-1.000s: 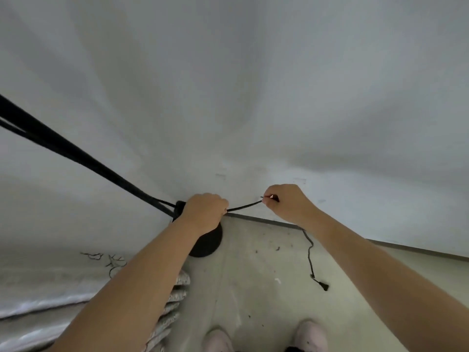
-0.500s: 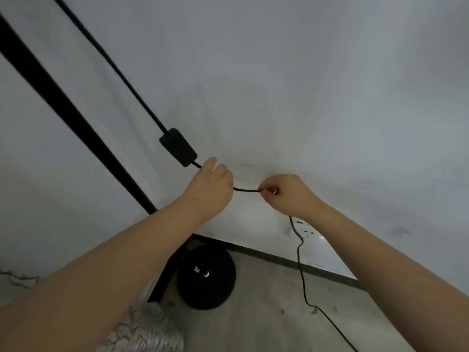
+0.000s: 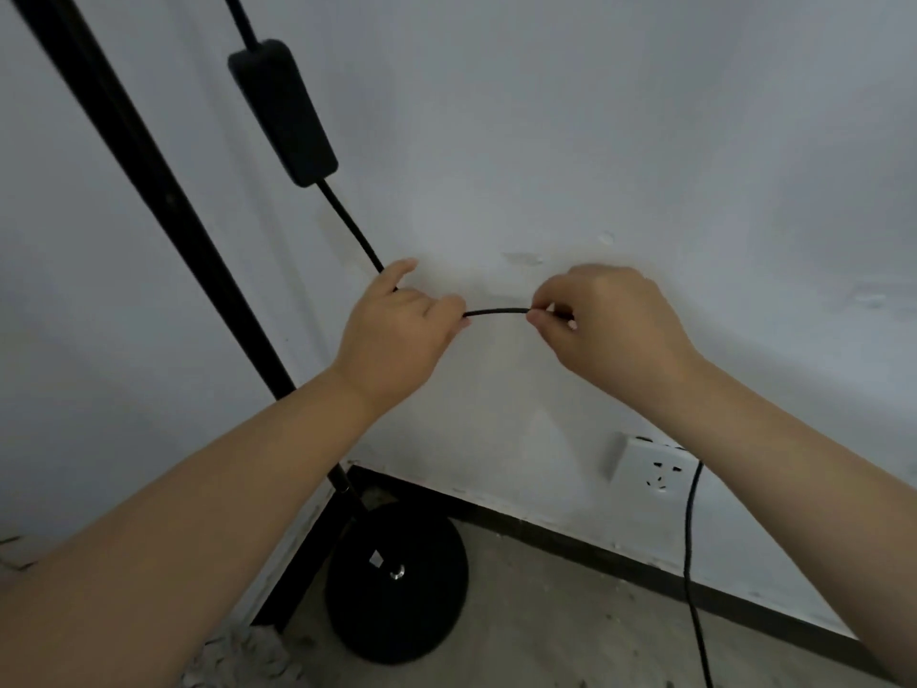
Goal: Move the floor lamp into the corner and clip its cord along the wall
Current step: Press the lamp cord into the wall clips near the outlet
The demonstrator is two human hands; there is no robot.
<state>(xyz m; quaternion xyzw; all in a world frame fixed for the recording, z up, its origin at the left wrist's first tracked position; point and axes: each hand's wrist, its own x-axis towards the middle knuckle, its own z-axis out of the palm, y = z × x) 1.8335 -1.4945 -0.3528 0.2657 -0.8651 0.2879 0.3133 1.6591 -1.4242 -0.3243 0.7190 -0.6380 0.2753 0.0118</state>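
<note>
The black floor lamp stands in the corner: its pole (image 3: 149,201) slants up to the left from the round black base (image 3: 397,583) on the floor. Its black cord (image 3: 496,311) runs down from an inline switch box (image 3: 283,111) against the white wall. My left hand (image 3: 397,335) pinches the cord below the switch. My right hand (image 3: 610,325) pinches it a short span to the right, close to the wall. Beyond my right arm the cord (image 3: 689,538) hangs down to the floor. Whether a clip sits in my right fingers is hidden.
A white wall socket (image 3: 650,464) sits low on the wall at the right, just above the dark skirting (image 3: 595,543). The concrete floor is dusty. A pale woven cloth or rug (image 3: 238,657) lies at the bottom left beside the lamp base.
The view has risen from the floor to the wall. Both hands have lifted the cord from near the skirting up the wall, and the switch box has come into view.
</note>
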